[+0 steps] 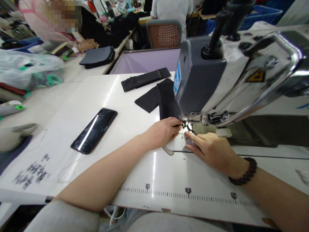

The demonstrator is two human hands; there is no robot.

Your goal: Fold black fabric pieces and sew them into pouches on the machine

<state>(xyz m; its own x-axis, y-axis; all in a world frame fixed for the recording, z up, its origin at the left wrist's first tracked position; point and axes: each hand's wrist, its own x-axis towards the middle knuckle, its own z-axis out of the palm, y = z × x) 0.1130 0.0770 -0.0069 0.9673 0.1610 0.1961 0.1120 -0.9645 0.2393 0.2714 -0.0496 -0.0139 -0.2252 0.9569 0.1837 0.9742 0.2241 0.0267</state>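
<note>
At the needle of a sewing machine (200, 74), my left hand (163, 131) is closed, its fingers curled on the edge of a black fabric piece (166, 100). The fabric runs back from there behind the machine head. From the other side, my right hand (214, 151) reaches in with index finger and thumb stretched out over the metal needle plate (177, 145). Its index fingertip lies close to the lit presser foot (187, 125). Whether that fingertip touches fabric is too small to tell. A dark beaded bracelet (243, 172) circles my right wrist.
Two folded black fabric pieces (146, 79) (148, 98) lie behind my left hand. A phone (94, 130) rests left on the white table (135, 167). Further off are a dark fabric stack (98, 56), a plastic bag (29, 67), a chair (164, 33) and other people.
</note>
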